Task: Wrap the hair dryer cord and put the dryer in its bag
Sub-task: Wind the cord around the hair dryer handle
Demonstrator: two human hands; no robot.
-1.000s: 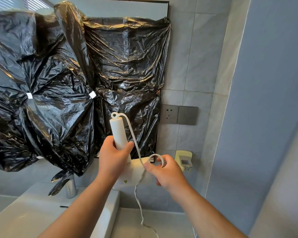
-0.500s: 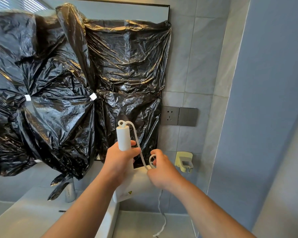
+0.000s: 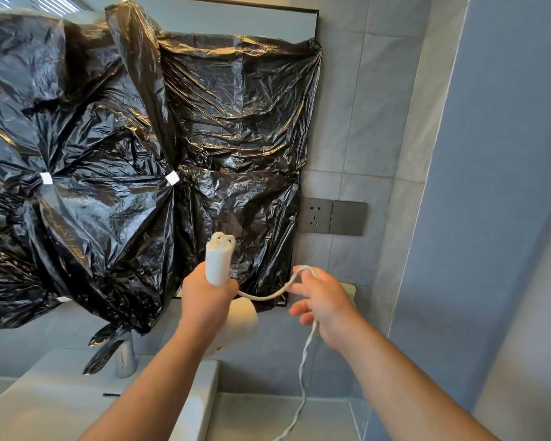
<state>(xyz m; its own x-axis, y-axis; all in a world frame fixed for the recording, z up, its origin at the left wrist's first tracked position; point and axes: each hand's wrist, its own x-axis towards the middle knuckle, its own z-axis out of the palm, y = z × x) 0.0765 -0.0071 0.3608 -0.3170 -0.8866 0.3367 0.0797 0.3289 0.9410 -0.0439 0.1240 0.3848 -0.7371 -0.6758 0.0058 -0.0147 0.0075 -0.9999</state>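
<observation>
Head view: my left hand [image 3: 209, 299] clenched round hair dryer [image 3: 218, 261] handle, upright above basin corner, steadying it for winding. My right hand [image 3: 323, 300] pinches cord [image 3: 303, 367], fingers half spread, slack trailing down. Bag unseen.

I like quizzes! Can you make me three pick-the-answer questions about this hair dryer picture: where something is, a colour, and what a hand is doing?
1. Where is the wall socket?
A right of the black plastic sheeting
B above it
C on the sink

2. What colour is the hair dryer?
A black
B white
C red

3. What is the right hand doing?
A resting empty
B touching the faucet
C holding the cord

Answers: A, the socket sits beside the plastic's right edge; B, handle and body are white; C, the cord loops over its fingers.
</observation>
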